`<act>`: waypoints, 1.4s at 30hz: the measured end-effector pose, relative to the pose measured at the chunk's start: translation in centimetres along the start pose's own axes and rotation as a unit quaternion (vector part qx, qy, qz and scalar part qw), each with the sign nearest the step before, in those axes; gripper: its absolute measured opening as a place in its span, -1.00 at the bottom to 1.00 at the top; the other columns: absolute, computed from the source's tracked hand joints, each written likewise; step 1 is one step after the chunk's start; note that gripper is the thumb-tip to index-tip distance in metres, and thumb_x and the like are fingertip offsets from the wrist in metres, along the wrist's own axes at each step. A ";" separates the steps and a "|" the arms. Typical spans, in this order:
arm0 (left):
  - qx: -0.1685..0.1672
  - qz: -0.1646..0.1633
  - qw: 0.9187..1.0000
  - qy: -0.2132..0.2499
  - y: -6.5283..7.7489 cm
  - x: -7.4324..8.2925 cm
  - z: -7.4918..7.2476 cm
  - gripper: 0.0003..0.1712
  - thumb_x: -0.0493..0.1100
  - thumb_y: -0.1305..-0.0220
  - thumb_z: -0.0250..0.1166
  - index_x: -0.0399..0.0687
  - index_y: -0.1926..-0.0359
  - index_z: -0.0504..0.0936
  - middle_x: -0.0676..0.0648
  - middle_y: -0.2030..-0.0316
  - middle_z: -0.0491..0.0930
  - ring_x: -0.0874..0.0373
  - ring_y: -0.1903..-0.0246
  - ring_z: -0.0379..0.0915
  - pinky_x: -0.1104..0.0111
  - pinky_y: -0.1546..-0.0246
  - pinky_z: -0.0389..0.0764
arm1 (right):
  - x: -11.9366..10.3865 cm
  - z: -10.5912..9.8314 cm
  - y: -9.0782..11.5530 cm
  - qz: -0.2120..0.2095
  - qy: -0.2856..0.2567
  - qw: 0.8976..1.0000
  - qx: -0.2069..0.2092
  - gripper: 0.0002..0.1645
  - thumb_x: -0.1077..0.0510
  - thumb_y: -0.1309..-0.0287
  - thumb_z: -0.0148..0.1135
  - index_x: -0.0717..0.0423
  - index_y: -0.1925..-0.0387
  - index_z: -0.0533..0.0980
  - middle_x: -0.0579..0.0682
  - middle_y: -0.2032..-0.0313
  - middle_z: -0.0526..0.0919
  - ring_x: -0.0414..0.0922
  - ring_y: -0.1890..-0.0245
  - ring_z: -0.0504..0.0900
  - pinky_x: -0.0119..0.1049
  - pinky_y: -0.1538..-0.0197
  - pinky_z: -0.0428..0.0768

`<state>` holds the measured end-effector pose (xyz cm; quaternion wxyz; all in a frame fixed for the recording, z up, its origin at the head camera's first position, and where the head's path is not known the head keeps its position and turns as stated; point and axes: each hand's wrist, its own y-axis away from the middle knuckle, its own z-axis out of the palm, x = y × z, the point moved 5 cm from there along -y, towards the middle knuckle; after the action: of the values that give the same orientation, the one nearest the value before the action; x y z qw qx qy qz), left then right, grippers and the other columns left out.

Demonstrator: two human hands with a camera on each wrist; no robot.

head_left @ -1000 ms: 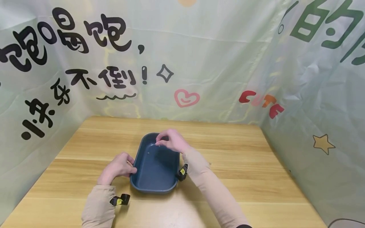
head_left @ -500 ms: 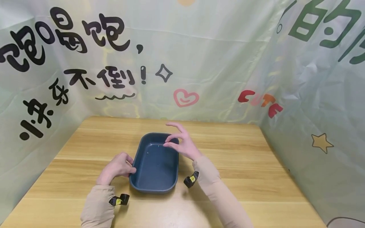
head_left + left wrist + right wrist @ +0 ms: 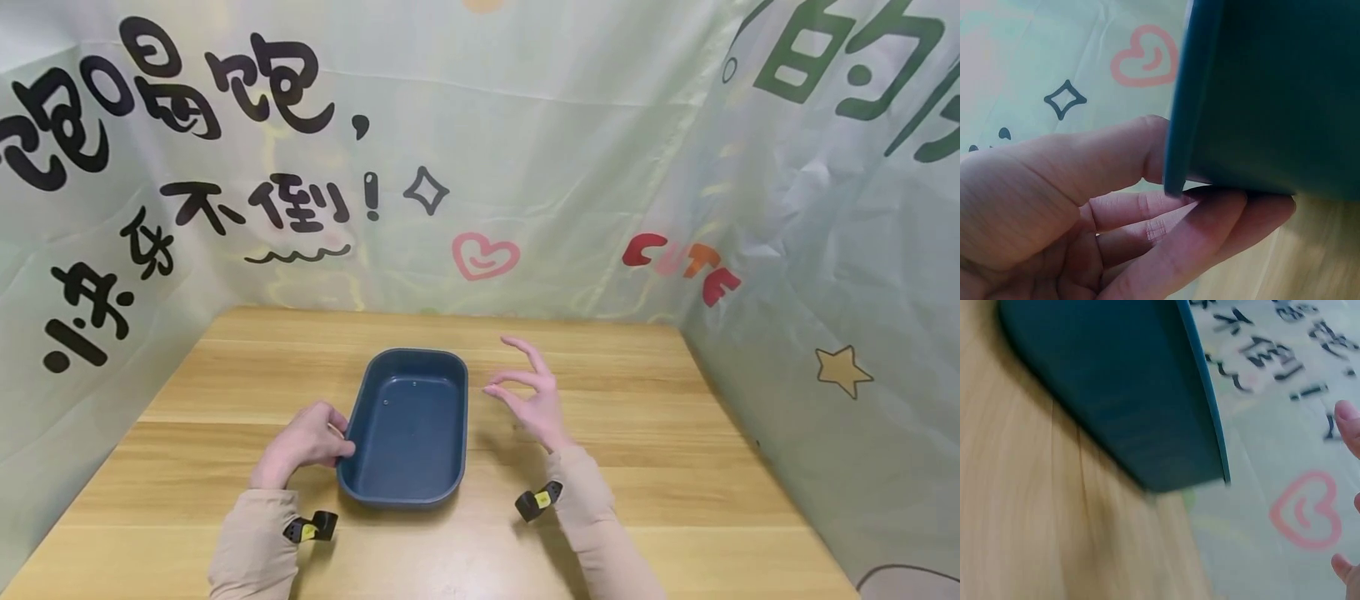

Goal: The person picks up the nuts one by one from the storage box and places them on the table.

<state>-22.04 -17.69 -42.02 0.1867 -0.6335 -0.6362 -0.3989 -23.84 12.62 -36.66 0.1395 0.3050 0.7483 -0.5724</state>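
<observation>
A dark blue, deep rectangular tray (image 3: 408, 442) with rounded corners stands on the wooden table. Two tiny shiny specks (image 3: 386, 402) show on its inside; they are too small to identify. My left hand (image 3: 307, 442) grips the tray's left rim. In the left wrist view its thumb presses the rim's outer edge and the fingers (image 3: 1210, 231) lie against the tray wall. Beyond the tray's right rim my right hand (image 3: 528, 400) hovers, fingers spread, thumb and index tips close to each other. Only fingertips (image 3: 1349, 422) show at the right wrist view's edge, apart, with nothing visible between them.
A light wood table (image 3: 637, 467) carries the tray. Pale printed cloth (image 3: 570, 167) walls in its back and sides, bearing characters, a pink heart and a star. Black wrist cameras (image 3: 311, 527) are strapped to both sleeves.
My right hand has moved right, from over the tray's far end to outside its right rim, its fingers spreading. The left hand keeps its hold on the tray, which stays in place.
</observation>
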 end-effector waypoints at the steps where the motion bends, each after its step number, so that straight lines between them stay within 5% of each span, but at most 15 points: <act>1: 0.000 -0.001 1.000 0.002 0.0 0.0 0.0 -0.60 -0.37 0.21 0.29 -0.49 0.25 0.46 -0.31 0.31 0.50 0.14 0.59 0.55 0.37 0.54 0.66 | 0.3 -0.6 0.4 0.004 0.003 1.000 0.010 -0.85 0.39 0.35 0.40 0.23 0.56 0.61 0.18 -0.11 0.40 0.15 -0.17 0.29 0.02 -0.26 0.23; 10: -0.005 -0.006 1.000 0.016 0.0 -0.1 0.0 -0.58 -0.37 0.20 0.28 -0.51 0.22 0.45 -0.28 0.35 0.54 0.12 0.57 0.57 0.34 0.51 0.67 | 5.7 -5.1 4.5 0.066 0.032 0.995 0.072 -0.86 0.25 0.25 0.39 0.13 0.49 0.63 0.10 -0.17 0.36 -0.01 -0.25 0.20 0.03 -0.35 0.02; 16: -0.009 -0.006 1.000 0.014 0.1 0.0 0.1 -0.58 -0.37 0.19 0.28 -0.52 0.22 0.45 -0.20 0.49 0.62 0.10 0.56 0.59 0.33 0.51 0.67 | 7.5 -6.8 6.3 0.128 0.040 0.988 0.080 -0.83 0.26 0.24 0.38 0.09 0.45 0.63 0.06 -0.21 0.32 -0.07 -0.28 0.16 0.14 -0.32 0.06; 21: -0.010 -0.006 1.000 0.011 0.1 -0.1 0.1 -0.58 -0.37 0.18 0.28 -0.51 0.22 0.45 -0.19 0.49 0.62 0.10 0.56 0.59 0.33 0.51 0.67 | 6.5 -7.4 6.2 0.180 0.044 0.980 0.073 -0.86 0.27 0.23 0.38 0.18 0.48 0.62 0.05 -0.21 0.31 -0.01 -0.28 0.14 0.21 -0.31 -0.07; 28: -0.010 -0.007 1.000 0.015 -0.1 -0.3 0.2 -0.59 -0.38 0.19 0.28 -0.51 0.22 0.45 -0.20 0.47 0.60 0.10 0.55 0.58 0.34 0.51 0.67 | 4.7 -7.5 5.8 0.185 0.055 0.979 0.062 -0.85 0.34 0.20 0.34 0.32 0.45 0.59 0.24 -0.18 0.30 0.17 -0.25 0.14 0.24 -0.30 -0.07; 42: -0.010 -0.005 1.000 0.013 -0.2 -0.2 0.3 -0.61 -0.37 0.19 0.28 -0.50 0.24 0.47 -0.21 0.46 0.60 0.11 0.57 0.58 0.35 0.52 0.67 | 6.4 -8.1 7.2 0.220 0.076 0.972 0.033 -0.83 0.34 0.18 0.31 0.36 0.43 0.58 0.28 -0.16 0.31 0.22 -0.23 0.15 0.27 -0.27 -0.06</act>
<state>-22.11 -17.57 -42.34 0.1871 -0.6268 -0.6328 -0.4144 -23.26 23.30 -43.29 0.1943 0.5090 0.6521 -0.5271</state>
